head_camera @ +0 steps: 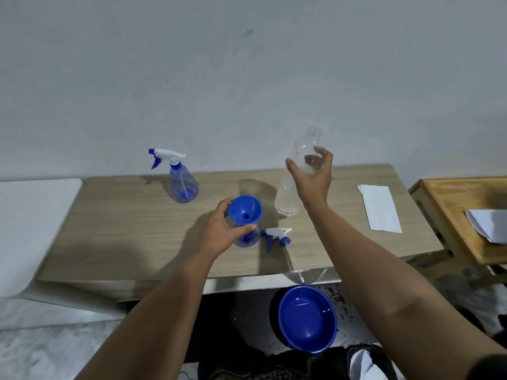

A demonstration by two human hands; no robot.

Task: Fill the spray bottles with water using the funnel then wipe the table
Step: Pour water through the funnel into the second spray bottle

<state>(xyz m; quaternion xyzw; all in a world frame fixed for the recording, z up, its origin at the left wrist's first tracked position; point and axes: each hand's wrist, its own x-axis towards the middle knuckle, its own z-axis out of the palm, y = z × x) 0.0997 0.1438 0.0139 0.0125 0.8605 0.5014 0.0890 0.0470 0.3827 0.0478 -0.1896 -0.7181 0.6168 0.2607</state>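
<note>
- Two bare hands work over a pale wood-grain table (137, 229).
- The left hand (219, 233) curls its fingers around a clear round spray bottle (248, 237) at table centre; a glossy blue cone funnel (245, 211) sits in its neck.
- The right hand (312, 178), at 2 o'clock from the funnel, grips a tall clear ribbed plastic bottle (288, 193), upright.
- A loose trigger head (277, 234) lies at 3 o'clock of the funnel bottle.
- A second capped spray bottle (182, 185) stands at 10 o'clock.
- A white folded cloth (380, 208) lies flat at far right.
- A round blue bowl (307, 319) sits below the table edge.
</note>
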